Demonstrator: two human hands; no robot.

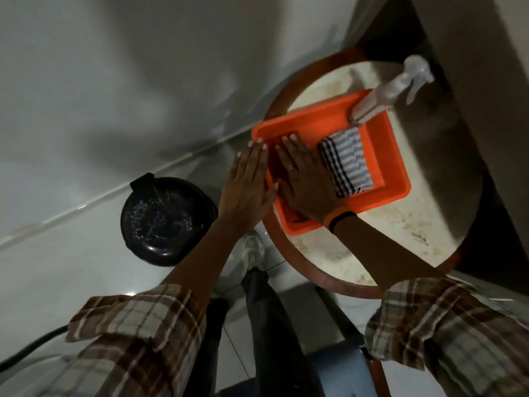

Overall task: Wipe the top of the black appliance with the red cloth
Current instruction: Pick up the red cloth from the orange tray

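Here the right hand [305,179] lies flat and spread, palm down, inside the orange tray [395,173], pressing on a dark red patch that seems to be the red cloth [282,170]; most of that cloth is covered by the hand, so its outline is hard to make out. The left hand [247,181] is open too, fingers straight and together, hovering at the tray's left rim with its fingertips at the corner; whether it touches the rim cannot be told. Just beside the right hand, a folded blue-and-white striped cloth [346,161] fills the tray's middle, and a clear spray bottle [386,93] leans across the far corner, its nozzle reaching past the rim. The tray sits on a round table [400,239] with bare marbled top near its front edge. The black appliance [164,222] stands on the pale floor to the left, well apart from the table, its round top unobstructed. Plaid sleeves [137,333] fill the lower frame.
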